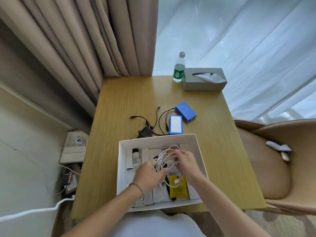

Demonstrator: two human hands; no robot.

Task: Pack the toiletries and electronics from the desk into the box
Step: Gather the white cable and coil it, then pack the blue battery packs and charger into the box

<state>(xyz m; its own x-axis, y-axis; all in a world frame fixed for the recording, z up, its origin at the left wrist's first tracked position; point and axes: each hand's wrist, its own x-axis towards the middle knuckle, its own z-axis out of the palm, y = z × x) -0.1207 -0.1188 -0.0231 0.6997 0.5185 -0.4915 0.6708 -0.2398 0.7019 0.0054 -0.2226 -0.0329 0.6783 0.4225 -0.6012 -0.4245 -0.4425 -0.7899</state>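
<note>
1. Both hands are over the open white cardboard box point(198, 151), which sits at the near edge of the light wooden desk point(123, 106).
2. The left hand point(148, 175) and right hand point(185, 162) have a loosely coiled white cable point(164, 159) bunched between them, just above the stuff in the box. Left fingers are curled around the near-left side of the loops, right fingers pinch the far-right side. So both are closed on the cable.
3. One end of that cable hangs down toward the near side, and its small white plug point(176, 181) sits over a yellow printed sachet point(178, 189) lying in the near-right part of the box.
4. Far-left inside the box there's a white tube with a dark cap point(136, 159) lying flat next to some pale flat packets. The rest of what's in there is too covered by the hands to call.
5. Still out on the desk, just beyond the far wall of the box: a black plug-in power adapter point(146, 131) with thin black leads sprawling out from it.
6. Right of that, 2 blue rectangular battery packs. The one with the white label point(176, 124) is almost touching the box's far rim, and the other blue pack point(185, 111) lies angled just beyond it.
7. Way at the far right corner of the desk: a clear plastic water bottle with a green label point(179, 69) standing right beside a grey tissue box point(204, 82).
8. There's a thin bracelet point(137, 187) on the left wrist.
</note>
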